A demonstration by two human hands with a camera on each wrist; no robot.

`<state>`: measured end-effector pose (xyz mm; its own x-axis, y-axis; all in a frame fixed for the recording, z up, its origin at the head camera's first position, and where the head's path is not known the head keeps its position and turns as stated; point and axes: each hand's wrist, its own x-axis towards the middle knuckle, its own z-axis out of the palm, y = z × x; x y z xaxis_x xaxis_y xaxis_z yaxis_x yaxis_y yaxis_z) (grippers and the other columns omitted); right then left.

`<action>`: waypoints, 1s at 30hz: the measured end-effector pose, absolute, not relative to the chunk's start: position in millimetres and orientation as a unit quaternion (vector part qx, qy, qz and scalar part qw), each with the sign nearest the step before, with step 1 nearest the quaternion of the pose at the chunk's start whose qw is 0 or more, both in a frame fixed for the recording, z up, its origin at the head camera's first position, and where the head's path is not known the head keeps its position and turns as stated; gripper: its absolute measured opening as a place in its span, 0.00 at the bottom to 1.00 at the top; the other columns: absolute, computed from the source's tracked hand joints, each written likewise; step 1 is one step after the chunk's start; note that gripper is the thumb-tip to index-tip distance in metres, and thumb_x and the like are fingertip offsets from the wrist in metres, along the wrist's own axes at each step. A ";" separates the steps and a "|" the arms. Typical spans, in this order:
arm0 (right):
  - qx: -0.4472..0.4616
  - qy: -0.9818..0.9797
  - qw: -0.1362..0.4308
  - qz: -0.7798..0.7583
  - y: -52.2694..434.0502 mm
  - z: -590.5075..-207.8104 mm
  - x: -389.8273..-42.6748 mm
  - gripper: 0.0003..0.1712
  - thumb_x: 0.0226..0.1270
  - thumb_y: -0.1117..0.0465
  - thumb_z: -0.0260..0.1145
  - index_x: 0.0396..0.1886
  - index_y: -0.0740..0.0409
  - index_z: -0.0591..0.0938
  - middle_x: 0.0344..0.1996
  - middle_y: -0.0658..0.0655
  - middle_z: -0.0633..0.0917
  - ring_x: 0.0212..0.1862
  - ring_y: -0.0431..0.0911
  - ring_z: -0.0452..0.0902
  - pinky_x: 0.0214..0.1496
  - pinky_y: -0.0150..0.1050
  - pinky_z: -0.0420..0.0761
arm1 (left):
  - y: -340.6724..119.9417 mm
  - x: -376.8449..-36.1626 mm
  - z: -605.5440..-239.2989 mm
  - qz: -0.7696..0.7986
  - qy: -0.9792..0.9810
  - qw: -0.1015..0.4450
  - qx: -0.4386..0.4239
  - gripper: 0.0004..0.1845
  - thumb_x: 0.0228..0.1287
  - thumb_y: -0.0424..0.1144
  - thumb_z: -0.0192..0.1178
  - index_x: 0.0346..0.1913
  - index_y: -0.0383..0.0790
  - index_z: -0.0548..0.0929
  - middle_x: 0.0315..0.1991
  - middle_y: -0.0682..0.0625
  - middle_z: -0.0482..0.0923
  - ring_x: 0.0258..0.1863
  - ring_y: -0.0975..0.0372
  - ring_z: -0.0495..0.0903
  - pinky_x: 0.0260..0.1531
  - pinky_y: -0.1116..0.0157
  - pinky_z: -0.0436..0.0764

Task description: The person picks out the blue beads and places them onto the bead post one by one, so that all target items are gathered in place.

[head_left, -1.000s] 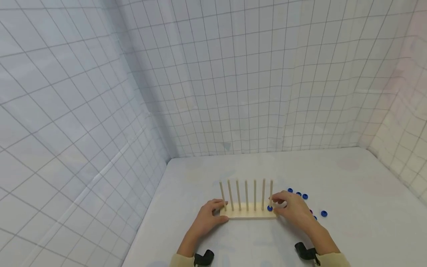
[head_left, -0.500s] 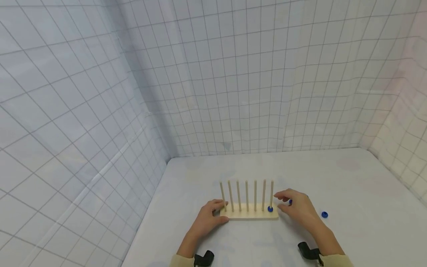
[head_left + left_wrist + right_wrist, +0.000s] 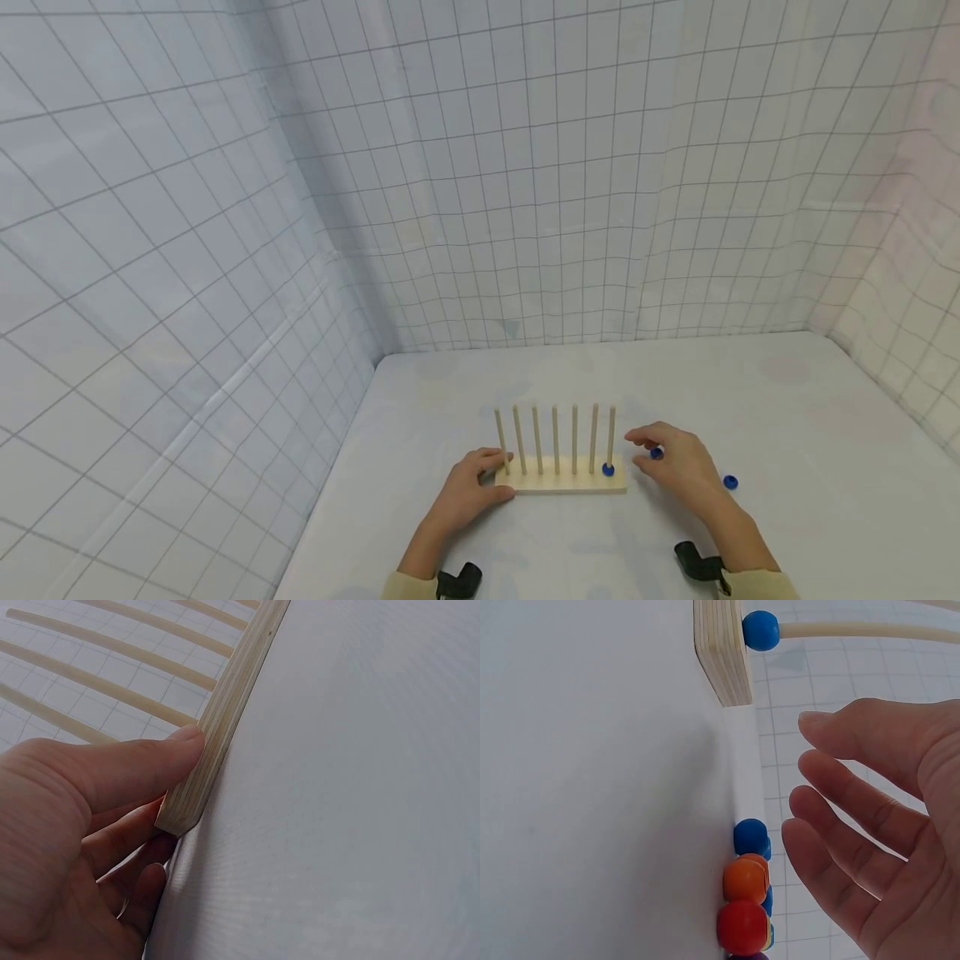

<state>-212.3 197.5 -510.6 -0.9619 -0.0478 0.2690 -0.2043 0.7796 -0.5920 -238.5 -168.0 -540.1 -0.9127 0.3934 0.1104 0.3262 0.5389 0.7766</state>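
Two hands: left hand [image 3: 468, 487] grips peg board [image 3: 561, 482]; right hand [image 3: 678, 467], fingers loose, perhaps hides beads [image 3: 748, 889].

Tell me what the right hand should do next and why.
Probably lower the right hand onto the loose blue bead beside its fingers and pinch it. That hand is open and holds nothing, one blue bead already sits on the rightmost peg, and the left hand steadies the wooden base.

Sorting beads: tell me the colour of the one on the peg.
Blue bead; right wrist view.
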 end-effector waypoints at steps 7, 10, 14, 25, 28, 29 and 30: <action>0.045 -0.939 0.112 0.323 200.2 -511.8 -213.0 0.18 0.57 0.64 0.76 0.48 0.50 0.88 0.43 0.50 0.86 0.42 0.48 0.81 0.42 0.49 0.82 | -167.8 -238.0 -539.3 0.432 0.877 0.038 0.205 0.31 0.59 0.51 0.73 0.65 0.46 0.81 0.63 0.52 0.76 0.67 0.51 0.70 0.63 0.47 0.71; 0.035 -0.941 0.105 0.321 200.7 -511.6 -213.5 0.18 0.58 0.64 0.76 0.49 0.50 0.88 0.44 0.51 0.86 0.43 0.49 0.81 0.44 0.50 0.82 | -167.7 -238.1 -539.5 0.433 0.877 0.037 0.203 0.31 0.59 0.51 0.73 0.65 0.46 0.82 0.63 0.52 0.76 0.67 0.51 0.70 0.64 0.47 0.71; 0.028 -0.942 0.102 0.319 202.7 -512.1 -214.1 0.17 0.58 0.63 0.76 0.49 0.51 0.88 0.45 0.52 0.86 0.44 0.51 0.82 0.45 0.52 0.83 | -167.6 -238.5 -541.4 0.436 0.876 0.035 0.204 0.31 0.58 0.51 0.73 0.64 0.46 0.82 0.63 0.51 0.76 0.67 0.51 0.70 0.64 0.47 0.70; 0.029 -0.945 0.107 0.306 209.5 -515.5 -214.7 0.16 0.58 0.62 0.77 0.48 0.52 0.89 0.46 0.54 0.86 0.43 0.53 0.84 0.42 0.52 0.83 | -167.0 -238.2 -541.8 0.436 0.876 0.033 0.205 0.31 0.58 0.51 0.73 0.64 0.47 0.82 0.63 0.51 0.76 0.68 0.51 0.70 0.64 0.47 0.70; 0.028 -0.948 0.103 0.300 211.0 -516.2 -214.9 0.17 0.58 0.62 0.76 0.48 0.52 0.89 0.47 0.54 0.86 0.43 0.53 0.85 0.42 0.53 0.83 | -166.9 -238.1 -541.5 0.436 0.876 0.033 0.204 0.31 0.58 0.51 0.73 0.64 0.46 0.82 0.63 0.51 0.76 0.67 0.51 0.70 0.64 0.47 0.70; 0.028 -0.949 0.102 0.297 211.4 -516.4 -215.0 0.17 0.58 0.62 0.76 0.48 0.52 0.89 0.47 0.54 0.86 0.43 0.53 0.84 0.42 0.52 0.83 | -166.9 -237.9 -541.2 0.437 0.875 0.034 0.205 0.31 0.58 0.51 0.73 0.64 0.46 0.82 0.63 0.51 0.76 0.67 0.51 0.70 0.64 0.47 0.70; 0.027 -0.950 0.100 0.295 211.6 -516.2 -215.0 0.17 0.58 0.61 0.76 0.48 0.52 0.89 0.47 0.54 0.86 0.43 0.53 0.84 0.41 0.52 0.83 | -167.0 -237.5 -541.0 0.437 0.875 0.034 0.205 0.31 0.58 0.51 0.73 0.64 0.46 0.82 0.63 0.51 0.76 0.67 0.51 0.70 0.64 0.47 0.70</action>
